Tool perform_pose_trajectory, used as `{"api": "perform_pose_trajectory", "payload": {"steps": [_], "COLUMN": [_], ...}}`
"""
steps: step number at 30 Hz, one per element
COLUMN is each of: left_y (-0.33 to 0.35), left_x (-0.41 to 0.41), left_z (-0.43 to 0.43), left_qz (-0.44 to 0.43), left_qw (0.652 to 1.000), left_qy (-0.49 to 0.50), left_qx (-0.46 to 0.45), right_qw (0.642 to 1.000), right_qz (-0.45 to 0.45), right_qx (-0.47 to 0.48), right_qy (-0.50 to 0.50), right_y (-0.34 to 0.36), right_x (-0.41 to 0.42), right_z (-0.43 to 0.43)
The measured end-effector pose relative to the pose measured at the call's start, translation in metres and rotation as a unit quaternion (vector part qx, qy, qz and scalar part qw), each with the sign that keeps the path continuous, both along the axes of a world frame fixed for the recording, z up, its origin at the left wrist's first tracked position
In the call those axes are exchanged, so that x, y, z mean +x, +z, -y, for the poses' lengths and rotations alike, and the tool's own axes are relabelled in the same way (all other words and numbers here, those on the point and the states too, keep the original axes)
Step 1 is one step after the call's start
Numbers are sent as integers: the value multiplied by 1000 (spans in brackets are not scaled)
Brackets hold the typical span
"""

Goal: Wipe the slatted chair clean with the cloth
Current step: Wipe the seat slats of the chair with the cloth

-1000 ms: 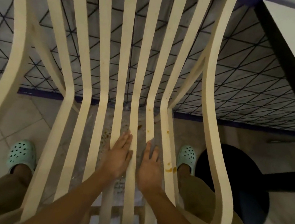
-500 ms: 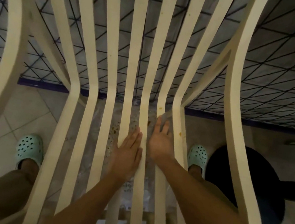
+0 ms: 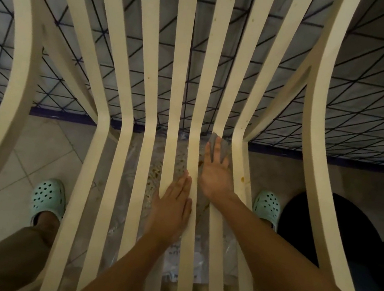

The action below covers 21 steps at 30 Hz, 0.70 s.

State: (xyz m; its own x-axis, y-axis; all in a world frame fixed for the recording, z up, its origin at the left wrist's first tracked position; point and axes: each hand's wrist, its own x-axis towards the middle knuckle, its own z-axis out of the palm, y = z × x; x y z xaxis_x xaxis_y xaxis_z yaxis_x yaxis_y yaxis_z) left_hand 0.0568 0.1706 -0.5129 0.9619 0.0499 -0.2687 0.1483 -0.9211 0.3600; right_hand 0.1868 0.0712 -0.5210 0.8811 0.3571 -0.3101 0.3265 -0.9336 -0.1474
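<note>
Right hand (image 3: pixel 215 174) is flat, fingers straight and close together, pressing the grey cloth (image 3: pixel 224 147) onto a slat at the seat's bend. Left hand (image 3: pixel 172 209) lies flat, fingers together, on the middle slats just beside it. The cream slatted chair (image 3: pixel 180 67) fans out all around, with mint clogs (image 3: pixel 48 197) on the tiled floor (image 3: pixel 33 144) below.

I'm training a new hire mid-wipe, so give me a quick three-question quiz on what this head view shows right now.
1. Which hand presses the grey cloth against the slatted chair?
2. True or false: the left hand grips a spray bottle.
3. The orange stain lies: A) on a slat right of the right hand; B) on the leftmost slat; C) on the left hand.
Key: 1 the right hand; 2 false, it lies flat on a slat; 3 A.
</note>
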Motion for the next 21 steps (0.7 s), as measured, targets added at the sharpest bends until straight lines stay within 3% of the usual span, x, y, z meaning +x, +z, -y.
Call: {"api": "perform_pose_trajectory", "payload": {"steps": [8, 21], "left_y": [3, -4], "left_x": [1, 1], "left_z": [2, 1], "left_qz": [3, 6], "left_qw": [1000, 1000], "left_qy": [3, -12], "left_qx": [0, 0], "right_qw": [995, 999], "right_qz": [-8, 37], "right_qx": [81, 3], "right_qy": [-60, -34], "right_y": [13, -13], "right_x": [-29, 3], "right_z": [8, -2]}}
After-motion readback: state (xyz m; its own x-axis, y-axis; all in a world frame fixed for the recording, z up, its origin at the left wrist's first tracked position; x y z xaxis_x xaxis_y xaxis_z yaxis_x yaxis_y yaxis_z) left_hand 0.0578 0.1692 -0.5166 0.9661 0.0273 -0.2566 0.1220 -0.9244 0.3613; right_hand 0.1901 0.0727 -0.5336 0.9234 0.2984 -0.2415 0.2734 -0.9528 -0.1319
